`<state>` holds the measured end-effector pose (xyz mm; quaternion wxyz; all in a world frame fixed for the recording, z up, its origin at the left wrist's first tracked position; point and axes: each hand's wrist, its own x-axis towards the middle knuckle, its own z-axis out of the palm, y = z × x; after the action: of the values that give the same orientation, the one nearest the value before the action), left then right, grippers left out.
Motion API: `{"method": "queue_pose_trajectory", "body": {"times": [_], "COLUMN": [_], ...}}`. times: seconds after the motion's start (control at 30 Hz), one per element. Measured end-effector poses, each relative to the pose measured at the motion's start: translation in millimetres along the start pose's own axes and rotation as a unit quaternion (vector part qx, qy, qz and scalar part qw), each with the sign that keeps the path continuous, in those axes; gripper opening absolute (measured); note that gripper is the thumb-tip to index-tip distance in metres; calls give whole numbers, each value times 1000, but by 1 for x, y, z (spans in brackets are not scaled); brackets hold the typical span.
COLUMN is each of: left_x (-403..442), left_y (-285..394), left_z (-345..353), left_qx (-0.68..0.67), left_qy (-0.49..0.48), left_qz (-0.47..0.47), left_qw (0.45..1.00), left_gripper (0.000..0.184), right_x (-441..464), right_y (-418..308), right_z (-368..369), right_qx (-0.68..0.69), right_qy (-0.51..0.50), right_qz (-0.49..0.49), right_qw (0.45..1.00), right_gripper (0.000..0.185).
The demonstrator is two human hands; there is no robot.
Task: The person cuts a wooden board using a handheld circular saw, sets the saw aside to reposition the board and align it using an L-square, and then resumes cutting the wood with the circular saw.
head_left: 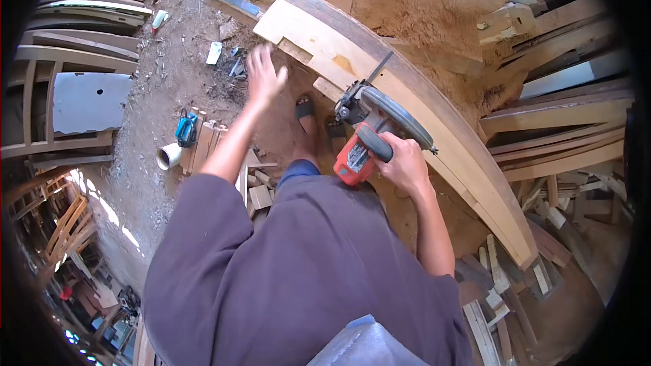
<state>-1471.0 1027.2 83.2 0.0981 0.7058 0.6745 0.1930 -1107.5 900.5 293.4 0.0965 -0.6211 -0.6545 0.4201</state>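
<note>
My right hand [401, 163] is wrapped around the rear handle of a red circular saw [354, 158], its dark guard and base resting along a pale wooden board [319, 32]. The blade's lower part is hidden by the guard and wood. My left hand [265, 76] is in the air just short of the board's near edge, its fingers apart and slightly blurred, holding nothing. Near the board's far left end, a try square [234, 1] with a dark stock and metal blade lies on the bench [468, 118].
Sawdust [427, 7] is heaped behind the bench. To the left, a blue power tool [186, 129], a white pipe piece [169, 156] and a small bottle [159, 20] lie on the dirt floor. Wood offcuts [261, 196] sit by my feet, and curved timbers [563, 122] are stacked at right.
</note>
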Motion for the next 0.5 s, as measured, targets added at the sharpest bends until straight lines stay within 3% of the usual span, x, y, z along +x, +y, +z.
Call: {"method": "queue_pose_trajectory", "body": {"times": [0.03, 0.07, 0.1, 0.2, 0.33, 0.5], "left_x": [-39, -70, -100, -145, -145, -142], "left_y": [11, 27, 58, 114, 120, 124], "left_z": [15, 20, 16, 52, 72, 78], "left_qx": [-39, -163, -285, -542, -535, -626], "left_qy": [-91, -177, -220, -308, -319, -291], "left_qz": [-84, -44, -94, -249, -258, -238], "left_qw": [992, 970, 928, 741, 739, 683], "left_gripper": [64, 46, 40, 34, 32, 25], "right_x": [-1, -3, -4, -3, -4, -4], "right_y": [0, -1, -2, 2, -1, 1], "right_z": [-1, -4, -5, -4, -1, -2], "right_qx": [-1, -10, -18, -16, -12, -17], "right_qy": [-4, -6, -8, 5, 3, -6], "right_qz": [1, -3, -7, -24, -19, 2], "right_qw": [1000, 1000, 1000, 1000, 1000, 1000], "right_gripper": [28, 28, 28, 27, 27, 31]}}
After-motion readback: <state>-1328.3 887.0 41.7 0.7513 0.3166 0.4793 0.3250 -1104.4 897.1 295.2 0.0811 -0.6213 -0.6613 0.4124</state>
